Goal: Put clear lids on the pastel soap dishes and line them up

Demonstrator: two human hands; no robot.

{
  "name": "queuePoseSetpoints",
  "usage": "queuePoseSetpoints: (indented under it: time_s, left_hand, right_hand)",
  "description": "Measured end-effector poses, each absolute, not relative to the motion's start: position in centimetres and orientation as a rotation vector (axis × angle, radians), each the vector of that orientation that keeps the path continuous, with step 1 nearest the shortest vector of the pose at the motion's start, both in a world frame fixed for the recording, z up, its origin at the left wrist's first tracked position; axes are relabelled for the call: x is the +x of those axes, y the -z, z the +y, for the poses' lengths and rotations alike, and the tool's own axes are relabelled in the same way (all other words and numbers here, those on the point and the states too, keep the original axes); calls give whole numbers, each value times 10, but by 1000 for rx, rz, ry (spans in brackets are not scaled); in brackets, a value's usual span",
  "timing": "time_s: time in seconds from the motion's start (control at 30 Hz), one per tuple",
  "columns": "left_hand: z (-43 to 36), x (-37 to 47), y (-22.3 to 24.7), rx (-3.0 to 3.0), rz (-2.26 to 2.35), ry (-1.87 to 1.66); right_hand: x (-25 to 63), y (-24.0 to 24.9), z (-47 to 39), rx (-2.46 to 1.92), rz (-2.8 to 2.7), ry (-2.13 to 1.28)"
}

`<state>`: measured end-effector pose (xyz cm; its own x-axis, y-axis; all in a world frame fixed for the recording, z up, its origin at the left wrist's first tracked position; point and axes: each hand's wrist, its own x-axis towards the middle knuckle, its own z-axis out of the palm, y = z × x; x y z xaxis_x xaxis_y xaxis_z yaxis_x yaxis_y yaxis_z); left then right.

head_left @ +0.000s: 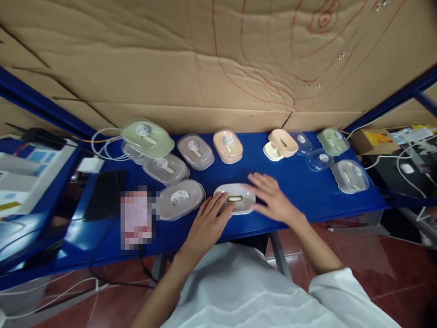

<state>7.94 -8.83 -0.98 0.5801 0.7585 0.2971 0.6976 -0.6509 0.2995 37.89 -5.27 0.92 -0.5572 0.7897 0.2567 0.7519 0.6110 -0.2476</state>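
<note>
A pale grey oval soap dish (246,200) with a slot in its middle lies near the table's front edge, between my two hands. The fingers of my left hand (212,216) are stretched over its left end, and the thumb lies along the near side. My right hand (273,198) is at the right end with fingers spread; whether it touches the rim I cannot tell. Left of my left hand lies a grey soap dish under a clear lid (182,199). Beyond my right hand, a peach tray (284,142) leans on a cream base (272,151).
Lidded dishes in green (148,139), grey (195,152) and peach (228,146) stand along the back. Clear lids (319,159) and more lidded dishes (350,176) are at the right. A blurred-out item (135,218) lies at the left. Cardboard (170,82) rises behind the blue table (297,182).
</note>
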Motion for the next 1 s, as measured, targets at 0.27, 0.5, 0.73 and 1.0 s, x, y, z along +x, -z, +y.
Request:
queuePoseSetpoints:
  time_s: [0.27,0.5,0.73,1.0]
  left_hand:
    - [-90,76,16,2636,1116,-626]
    - [-104,74,19,2514,1192,-717]
    - [-104,74,23,2435,1218,-787]
    - [-103,70,20,2296,1219,-783]
  right_hand:
    - [361,9,-90,-1075,-2534,-284]
    - [471,5,-44,-2094,-1825,198]
    - [487,31,-78,-2248,-1634,288]
    - [480,41,-111,-1963,-1504,199]
